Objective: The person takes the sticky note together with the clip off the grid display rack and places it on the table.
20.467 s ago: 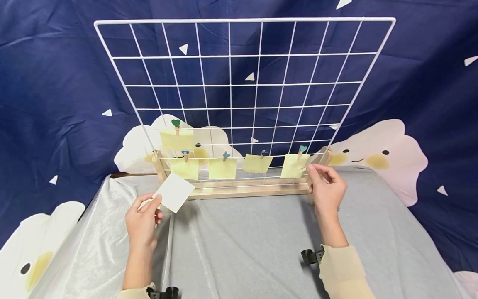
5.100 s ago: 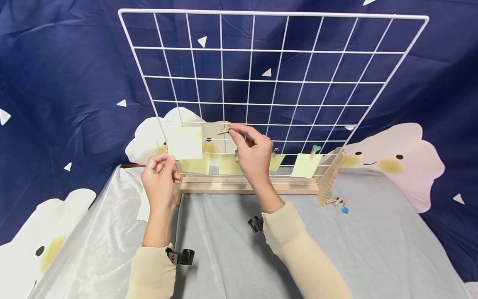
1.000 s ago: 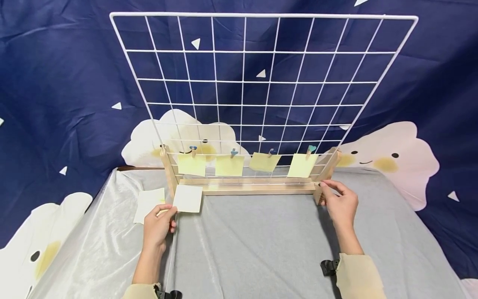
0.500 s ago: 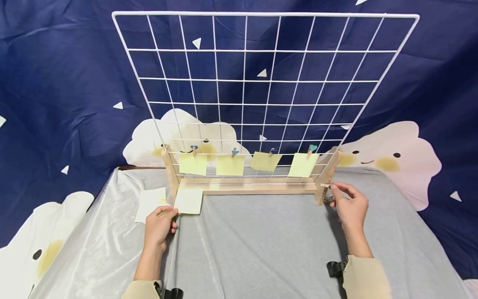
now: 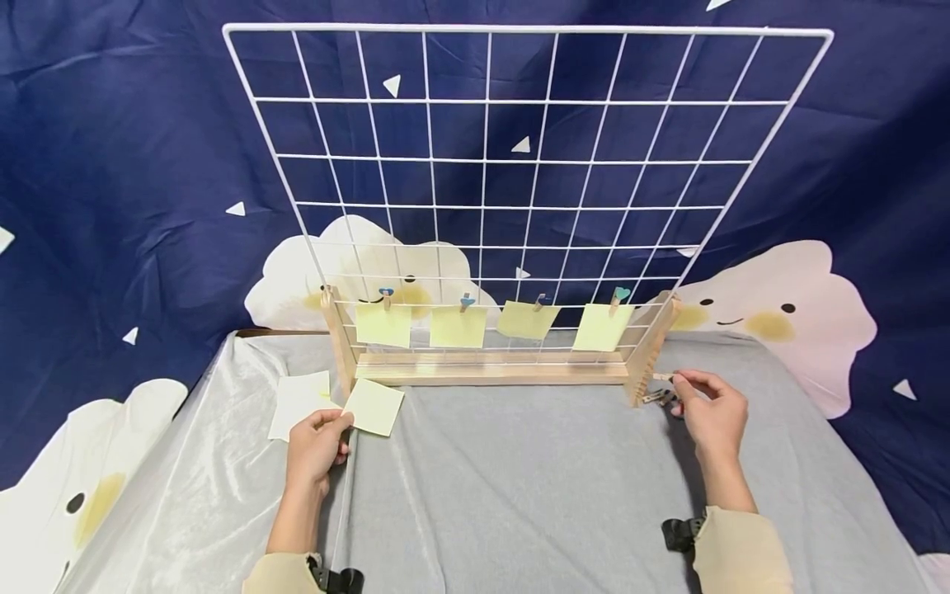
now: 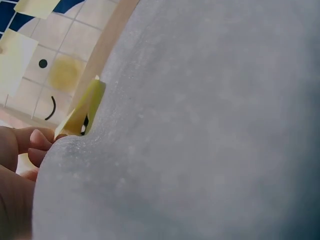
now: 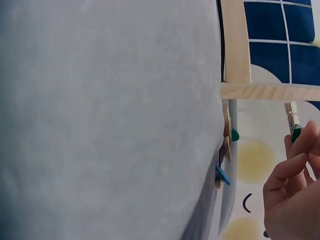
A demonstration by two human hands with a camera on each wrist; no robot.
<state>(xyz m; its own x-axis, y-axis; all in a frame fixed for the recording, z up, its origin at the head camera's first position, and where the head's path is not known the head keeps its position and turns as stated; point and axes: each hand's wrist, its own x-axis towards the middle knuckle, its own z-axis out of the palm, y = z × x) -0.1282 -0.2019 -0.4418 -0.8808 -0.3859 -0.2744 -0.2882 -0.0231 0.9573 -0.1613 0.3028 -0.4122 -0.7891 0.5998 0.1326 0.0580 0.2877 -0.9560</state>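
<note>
My left hand [image 5: 315,445] pinches a pale yellow sticky note [image 5: 374,407] by its left corner, at the left foot of a white wire grid [image 5: 486,161]. In the left wrist view the sticky note [image 6: 84,111] shows nearly edge-on. Right of the wooden stand [image 5: 490,375], my right hand [image 5: 716,417] pinches a small wooden clothespin [image 5: 663,377]; in the right wrist view this clothespin [image 7: 291,116] has a green heart end. Several yellow notes [image 5: 458,328] hang along the lower grid wires, each under a heart clothespin [image 5: 621,297].
White paper squares [image 5: 298,404] lie on the grey cloth [image 5: 505,478] left of the stand. Loose clothespins [image 5: 653,398] lie beside its right foot, one with a blue heart [image 7: 223,175]. A dark blue curtain [image 5: 134,148] with clouds hangs behind the grid.
The upper-left note and its green heart clothespin have left the grid. Both hands have come down from it. Lately my right hand moved right with the clothespin, and the left hand's note turned.
</note>
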